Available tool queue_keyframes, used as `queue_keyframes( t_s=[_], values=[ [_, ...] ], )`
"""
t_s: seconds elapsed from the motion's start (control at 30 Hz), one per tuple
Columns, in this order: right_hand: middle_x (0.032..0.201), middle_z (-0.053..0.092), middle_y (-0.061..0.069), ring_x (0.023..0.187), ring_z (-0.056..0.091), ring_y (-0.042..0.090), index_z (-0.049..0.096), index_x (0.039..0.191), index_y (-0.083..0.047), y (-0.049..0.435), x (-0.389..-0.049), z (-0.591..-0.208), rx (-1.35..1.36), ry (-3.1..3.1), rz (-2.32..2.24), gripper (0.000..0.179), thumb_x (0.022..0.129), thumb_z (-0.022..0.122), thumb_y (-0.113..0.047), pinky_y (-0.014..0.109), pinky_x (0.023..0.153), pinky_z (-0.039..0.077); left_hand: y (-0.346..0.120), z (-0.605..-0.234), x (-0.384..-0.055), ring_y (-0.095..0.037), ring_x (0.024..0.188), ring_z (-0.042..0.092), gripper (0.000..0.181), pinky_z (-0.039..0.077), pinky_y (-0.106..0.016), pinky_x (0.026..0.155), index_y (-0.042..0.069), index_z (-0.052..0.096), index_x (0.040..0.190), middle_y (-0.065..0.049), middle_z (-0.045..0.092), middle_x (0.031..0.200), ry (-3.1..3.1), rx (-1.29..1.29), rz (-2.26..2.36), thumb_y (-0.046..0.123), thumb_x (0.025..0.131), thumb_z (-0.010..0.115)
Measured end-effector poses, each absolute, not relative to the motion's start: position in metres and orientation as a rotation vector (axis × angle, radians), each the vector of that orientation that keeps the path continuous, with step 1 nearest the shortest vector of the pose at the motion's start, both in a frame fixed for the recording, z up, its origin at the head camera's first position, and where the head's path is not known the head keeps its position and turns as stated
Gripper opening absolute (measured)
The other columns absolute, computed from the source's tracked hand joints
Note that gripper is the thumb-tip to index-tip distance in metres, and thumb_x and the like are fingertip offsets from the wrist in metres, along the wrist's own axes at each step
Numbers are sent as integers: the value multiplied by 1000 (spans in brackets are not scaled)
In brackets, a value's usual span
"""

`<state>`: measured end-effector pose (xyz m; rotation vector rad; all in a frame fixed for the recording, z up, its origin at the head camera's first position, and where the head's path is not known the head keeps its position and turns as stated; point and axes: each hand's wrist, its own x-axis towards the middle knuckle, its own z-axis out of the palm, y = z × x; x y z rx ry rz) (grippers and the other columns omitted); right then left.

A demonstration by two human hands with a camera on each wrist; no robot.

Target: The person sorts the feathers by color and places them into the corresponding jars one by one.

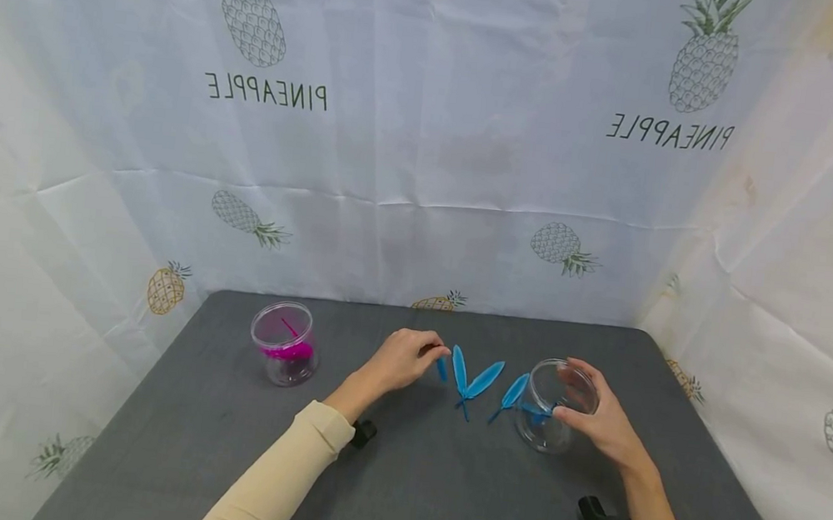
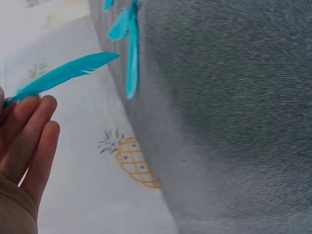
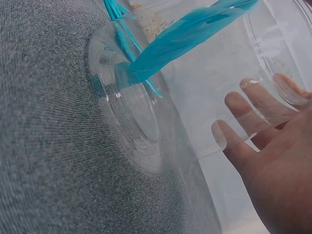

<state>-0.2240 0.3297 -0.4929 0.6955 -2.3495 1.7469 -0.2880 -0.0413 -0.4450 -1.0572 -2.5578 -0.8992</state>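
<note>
Between its fingertips my left hand (image 1: 401, 359) pinches a blue feather (image 2: 68, 73) by its quill end, slightly above the table. My right hand (image 1: 608, 417) grips the right side of a clear round jar (image 1: 553, 442), thumb in front and fingers behind. Seen through the jar's wall is another blue feather (image 3: 190, 36), which appears to be inside. Two blue feathers lie crossed at their quills, one upright (image 1: 459, 369) and one slanting right (image 1: 485, 379). Beside the gripped jar lies a further blue feather (image 1: 514, 391).
A second clear jar (image 1: 291, 378) stands at the table's back left with a magenta feather (image 1: 291, 351) in it. The grey table (image 1: 394, 492) meets a white pineapple-print curtain (image 1: 427, 152) at its back edge. Curtains also hang at both sides.
</note>
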Motion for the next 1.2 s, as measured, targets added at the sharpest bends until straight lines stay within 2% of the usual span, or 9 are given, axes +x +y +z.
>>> queue_keyframes(
  t_s=[0.23, 0.57, 0.9, 1.2],
  values=[
    [145, 43, 18, 131, 45, -2, 26, 153, 6, 328, -224, -492, 693, -2348, 1736, 75, 90, 67, 10, 13, 102, 43, -36, -434, -285, -7, 73, 59, 16, 49, -22, 64, 11, 73, 105, 1, 71, 90, -2462, -1085, -864, 20, 104, 60],
    [146, 42, 21, 131, 45, -2, 24, 153, 7, 329, -223, -493, 701, -2344, 1748, 75, 91, 66, 10, 13, 103, 43, -17, -414, -275, -11, 81, 65, 15, 53, -23, 72, 5, 74, 106, -3, 72, 96, -2255, -1189, -955, 14, 102, 62],
    [145, 37, 33, 131, 45, -2, 24, 153, 7, 328, -225, -493, 691, -2355, 1739, 76, 91, 68, 10, 13, 102, 43, -6, -403, -269, -12, 82, 65, 14, 52, -20, 73, 6, 74, 107, -3, 73, 98, -2169, -1213, -1011, 12, 101, 63],
    [146, 38, 29, 131, 44, -3, 25, 153, 7, 328, -224, -494, 685, -2351, 1743, 75, 91, 67, 10, 13, 103, 42, 9, -388, -266, -10, 79, 64, 12, 50, -15, 72, 5, 75, 106, -4, 72, 94, -2052, -1256, -1052, 9, 100, 66]
  ],
)
